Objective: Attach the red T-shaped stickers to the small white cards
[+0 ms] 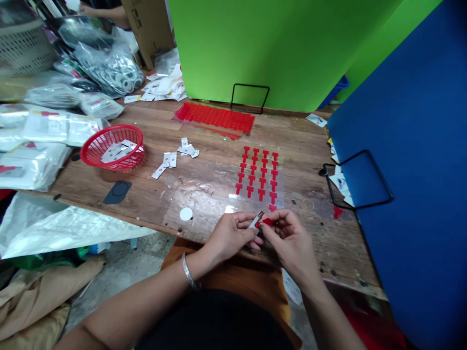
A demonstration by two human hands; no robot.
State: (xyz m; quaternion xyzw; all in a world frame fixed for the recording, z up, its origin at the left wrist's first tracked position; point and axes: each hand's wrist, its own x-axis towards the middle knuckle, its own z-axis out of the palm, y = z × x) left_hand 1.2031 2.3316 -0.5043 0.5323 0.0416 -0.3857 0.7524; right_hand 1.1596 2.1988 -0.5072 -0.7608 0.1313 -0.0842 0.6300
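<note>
Near the front edge of the wooden table [219, 194], my left hand [235, 232] pinches a small white and silver rectangular piece [254, 222] between thumb and fingers. Against that piece, my right hand [290, 238] holds a red T-shaped sticker [268, 221] by thumb and fingertips. Just beyond my hands lies a clear sheet [280, 194] bearing rows of red T-shaped stickers [262, 171]. To the left are several loose white rectangular pieces [170, 159], like the one I hold. A red plastic basket [85, 154] farther left contains more of them.
Stacked red sticker sheets [215, 118] lie at the back before a green panel [255, 48]. Plastic-bagged goods [47, 126] crowd the left side. A blue panel [412, 146] with a black wire stand [359, 180] borders the right. Another person's arm [105, 14] shows at top left.
</note>
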